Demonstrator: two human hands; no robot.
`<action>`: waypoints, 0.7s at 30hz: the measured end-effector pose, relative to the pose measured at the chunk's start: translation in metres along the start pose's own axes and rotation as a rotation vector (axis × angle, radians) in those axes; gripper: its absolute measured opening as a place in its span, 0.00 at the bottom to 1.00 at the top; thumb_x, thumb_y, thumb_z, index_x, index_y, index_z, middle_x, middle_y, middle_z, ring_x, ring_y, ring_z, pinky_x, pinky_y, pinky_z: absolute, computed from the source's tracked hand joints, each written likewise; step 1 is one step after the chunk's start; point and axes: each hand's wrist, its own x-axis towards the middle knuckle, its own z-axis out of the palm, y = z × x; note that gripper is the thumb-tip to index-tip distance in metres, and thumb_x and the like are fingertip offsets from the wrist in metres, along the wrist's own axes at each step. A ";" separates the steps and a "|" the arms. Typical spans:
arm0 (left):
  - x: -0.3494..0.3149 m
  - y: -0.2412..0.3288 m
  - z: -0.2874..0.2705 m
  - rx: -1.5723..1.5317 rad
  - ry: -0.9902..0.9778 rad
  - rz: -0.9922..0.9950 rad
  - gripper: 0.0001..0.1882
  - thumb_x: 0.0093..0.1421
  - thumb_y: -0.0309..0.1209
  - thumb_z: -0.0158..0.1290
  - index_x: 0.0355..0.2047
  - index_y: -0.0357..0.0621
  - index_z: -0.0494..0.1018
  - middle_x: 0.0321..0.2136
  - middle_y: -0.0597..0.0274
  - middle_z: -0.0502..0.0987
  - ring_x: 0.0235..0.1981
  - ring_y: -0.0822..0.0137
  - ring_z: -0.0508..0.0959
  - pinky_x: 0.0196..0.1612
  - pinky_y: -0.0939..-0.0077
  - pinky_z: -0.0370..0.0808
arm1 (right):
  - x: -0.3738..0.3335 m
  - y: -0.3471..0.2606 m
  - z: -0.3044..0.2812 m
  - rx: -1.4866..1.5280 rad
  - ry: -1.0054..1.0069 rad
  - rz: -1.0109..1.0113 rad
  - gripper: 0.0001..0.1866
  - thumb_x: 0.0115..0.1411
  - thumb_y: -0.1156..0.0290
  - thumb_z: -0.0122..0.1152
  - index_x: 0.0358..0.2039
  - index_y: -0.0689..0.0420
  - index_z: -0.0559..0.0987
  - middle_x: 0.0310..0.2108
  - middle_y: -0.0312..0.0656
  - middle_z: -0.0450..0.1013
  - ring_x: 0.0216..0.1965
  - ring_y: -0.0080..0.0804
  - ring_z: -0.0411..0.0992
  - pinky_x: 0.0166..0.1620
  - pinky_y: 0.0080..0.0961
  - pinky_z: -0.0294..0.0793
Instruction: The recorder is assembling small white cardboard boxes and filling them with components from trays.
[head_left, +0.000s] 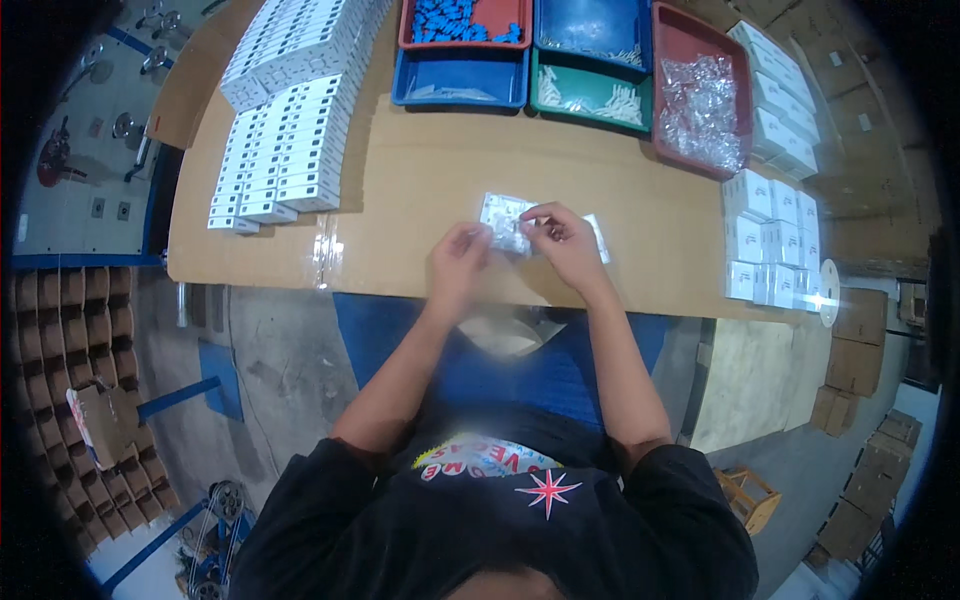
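A small clear plastic bag (507, 215) with white and grey contents is between my hands, close above the cardboard-topped table. My left hand (460, 262) grips its lower left side with bent fingers. At its right edge, the thumb and fingertips of my right hand (562, 246) are pinched together on the bag. What exactly lies inside the bag is too small to make out. Partly hidden behind my right hand is a flat white piece (597, 238), lying on the table.
Long stacks of small white boxes (285, 150) stand at the left; more white boxes (770, 235) are piled at the right. Along the back are a red tray (500, 14) of blue parts, blue trays (580, 22), a green tray (582, 90) of white pieces and a red tray (683, 30) of clear bags.
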 end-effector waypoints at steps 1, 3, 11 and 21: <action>0.001 -0.002 -0.001 -0.008 -0.014 0.011 0.09 0.69 0.29 0.57 0.45 0.37 0.76 0.28 0.67 0.76 0.25 0.76 0.74 0.29 0.80 0.69 | 0.012 0.005 -0.009 -0.010 0.010 -0.012 0.07 0.61 0.75 0.67 0.39 0.61 0.83 0.29 0.33 0.76 0.26 0.16 0.70 0.32 0.17 0.70; 0.000 -0.004 -0.004 0.086 0.010 0.020 0.08 0.69 0.30 0.57 0.43 0.37 0.77 0.27 0.67 0.76 0.25 0.76 0.73 0.28 0.81 0.68 | 0.047 0.011 -0.033 -0.034 0.217 -0.167 0.07 0.63 0.73 0.66 0.40 0.61 0.83 0.28 0.35 0.77 0.27 0.17 0.71 0.32 0.19 0.71; -0.001 -0.007 -0.008 0.114 0.054 0.086 0.10 0.72 0.34 0.55 0.41 0.39 0.78 0.21 0.70 0.74 0.20 0.80 0.70 0.24 0.84 0.65 | 0.177 0.014 -0.125 -0.624 0.452 -0.236 0.10 0.62 0.67 0.63 0.42 0.54 0.84 0.37 0.45 0.83 0.39 0.41 0.81 0.42 0.34 0.79; 0.005 -0.015 -0.007 0.103 0.041 0.106 0.13 0.73 0.32 0.52 0.51 0.37 0.77 0.32 0.68 0.78 0.24 0.81 0.71 0.26 0.85 0.68 | 0.236 0.016 -0.127 -1.105 0.187 0.038 0.10 0.56 0.64 0.64 0.35 0.52 0.87 0.39 0.51 0.82 0.43 0.51 0.80 0.47 0.42 0.79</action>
